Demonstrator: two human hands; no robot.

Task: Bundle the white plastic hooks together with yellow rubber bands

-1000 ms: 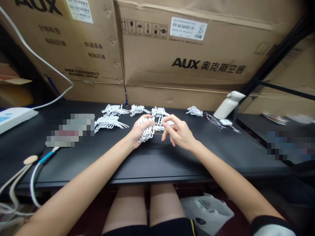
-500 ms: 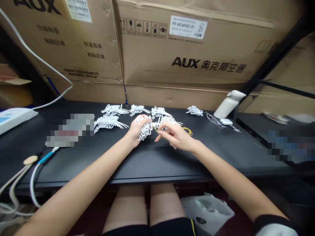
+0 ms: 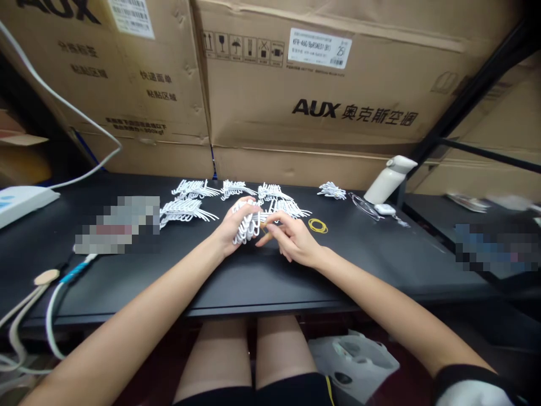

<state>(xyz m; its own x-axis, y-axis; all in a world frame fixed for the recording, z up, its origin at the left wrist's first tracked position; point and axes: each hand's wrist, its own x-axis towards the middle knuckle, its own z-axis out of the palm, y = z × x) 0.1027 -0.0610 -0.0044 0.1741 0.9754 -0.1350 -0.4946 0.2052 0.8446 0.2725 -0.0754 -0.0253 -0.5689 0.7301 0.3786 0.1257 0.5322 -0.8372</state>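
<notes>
My left hand (image 3: 230,226) is closed around a bundle of white hooks (image 3: 247,224), their curved ends toward me and their straight ends pointing right. Close against those straight ends, my right hand (image 3: 293,239) pinches a thin yellow rubber band (image 3: 264,226) between thumb and fingers. Part of the band is hidden by the fingers. More yellow rubber bands (image 3: 318,225) lie in a loose coil to the right. Behind my hands, several groups of similar white hooks (image 3: 184,210) rest on the black table (image 3: 253,282).
At the back right are a bunch of white strands (image 3: 332,190), a white bottle (image 3: 389,180), glasses (image 3: 364,206) and a small white case (image 3: 384,210). A blurred-out device (image 3: 122,225) with a cable lies left. Large cardboard boxes (image 3: 313,129) stand behind the table.
My right hand has moved slightly left, closer to the hooks, with the rubber band in its fingers. The coil of yellow bands now shows fully. My left hand keeps its hold.
</notes>
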